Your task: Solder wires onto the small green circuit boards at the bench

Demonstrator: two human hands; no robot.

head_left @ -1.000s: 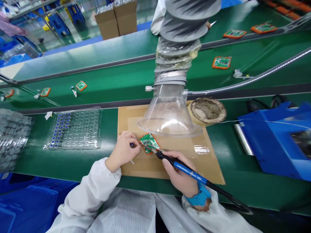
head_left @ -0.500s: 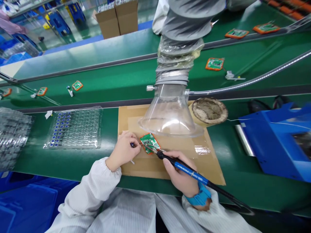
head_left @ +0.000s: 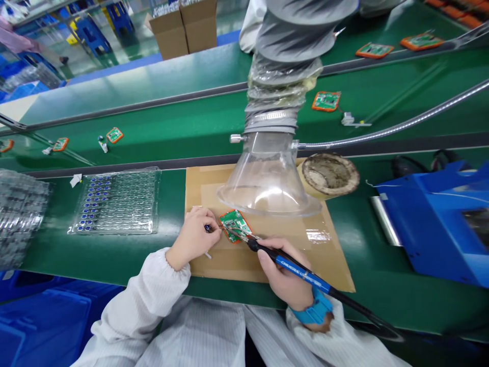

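My right hand (head_left: 286, 275) is wrapped round a blue and black soldering iron (head_left: 301, 272), its tip resting at or just over a green circuit board (head_left: 232, 222) with an orange edge. The board lies on a cardboard sheet (head_left: 275, 255). At the board's left corner, my left hand (head_left: 196, 237) is closed in a pinch on a small dark component (head_left: 208, 228), with thin wire seeming to run to the board. A short white piece (head_left: 208, 255) pokes out below that hand. What the fingertips press on is partly hidden.
A clear fume hood (head_left: 269, 186) hangs just beyond the board. Left stands a clear plastic tray (head_left: 130, 204) of small blue parts; right are a round crusted pot (head_left: 330, 174) and a blue machine (head_left: 439, 219). Several boards ride the green belt (head_left: 183, 127) behind.
The circuit boards on the belt behind have shifted left. Both hands, the soldering iron and the board on the cardboard look almost unmoved.
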